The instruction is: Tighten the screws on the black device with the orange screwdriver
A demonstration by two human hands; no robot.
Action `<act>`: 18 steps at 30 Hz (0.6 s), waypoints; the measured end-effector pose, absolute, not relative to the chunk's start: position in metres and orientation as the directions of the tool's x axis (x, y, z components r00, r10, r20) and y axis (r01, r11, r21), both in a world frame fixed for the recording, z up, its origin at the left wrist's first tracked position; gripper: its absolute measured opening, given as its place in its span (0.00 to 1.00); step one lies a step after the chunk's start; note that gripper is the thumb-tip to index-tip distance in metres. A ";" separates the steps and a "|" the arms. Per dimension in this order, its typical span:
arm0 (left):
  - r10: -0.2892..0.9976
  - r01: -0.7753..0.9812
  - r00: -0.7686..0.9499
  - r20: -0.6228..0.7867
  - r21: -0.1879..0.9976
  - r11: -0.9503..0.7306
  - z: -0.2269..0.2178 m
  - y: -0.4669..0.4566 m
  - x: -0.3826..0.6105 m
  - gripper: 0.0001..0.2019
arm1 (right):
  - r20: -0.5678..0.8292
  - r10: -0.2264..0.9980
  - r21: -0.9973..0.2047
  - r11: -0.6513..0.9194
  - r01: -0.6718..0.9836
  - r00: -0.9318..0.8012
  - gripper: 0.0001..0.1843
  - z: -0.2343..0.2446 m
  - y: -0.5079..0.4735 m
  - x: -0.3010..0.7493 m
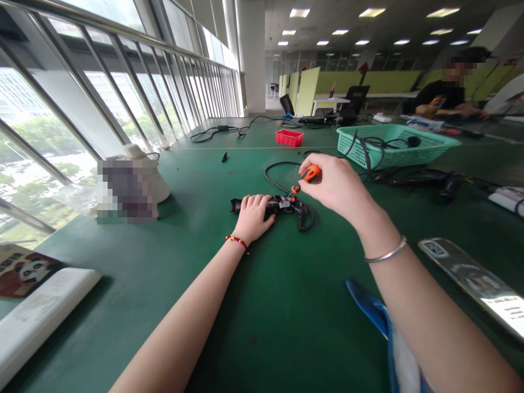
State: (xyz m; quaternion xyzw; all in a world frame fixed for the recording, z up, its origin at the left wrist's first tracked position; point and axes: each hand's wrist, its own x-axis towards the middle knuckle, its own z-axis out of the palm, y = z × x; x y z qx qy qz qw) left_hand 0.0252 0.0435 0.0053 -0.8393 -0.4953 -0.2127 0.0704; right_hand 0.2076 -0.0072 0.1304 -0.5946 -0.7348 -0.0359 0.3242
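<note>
A black cylindrical corded appliance (236, 206) lies on the green table, its right end opened up with small parts and wires showing; I cannot tell its exact kind. Over its barrel rests my left hand (254, 215), fingers wrapped around and holding it down. My right hand (327, 183) grips an orange-and-black screwdriver (311, 173) by the handle, above the opened end. The screwdriver's shaft slants down to the left, its tip at the exposed parts; whether it sits in a screw is too small to tell. A black cord (268, 169) loops behind the appliance.
A red tray (289, 138) stands farther back, beside a teal basket (442, 143) with cables. A small black piece (225, 157) lies left of them. A phone (470, 278) and blue cloth (370, 300) are at right; a beige container (158, 183) at left. A person (442, 93) sits far right.
</note>
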 end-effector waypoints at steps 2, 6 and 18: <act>0.802 0.862 0.418 0.427 0.092 -0.498 0.005 0.044 0.025 0.22 | 0.548 0.833 -0.339 0.312 0.888 -0.083 0.15 0.129 -0.006 0.209; 0.805 0.863 0.416 0.423 0.097 -0.496 0.006 0.044 0.025 0.22 | 0.471 0.882 -0.402 0.193 0.895 0.021 0.10 0.129 -0.005 0.209; 0.833 0.890 0.444 0.331 -0.054 -0.453 0.017 0.036 0.026 0.21 | 0.502 0.865 -0.534 0.313 0.785 -0.004 0.10 0.124 0.003 0.212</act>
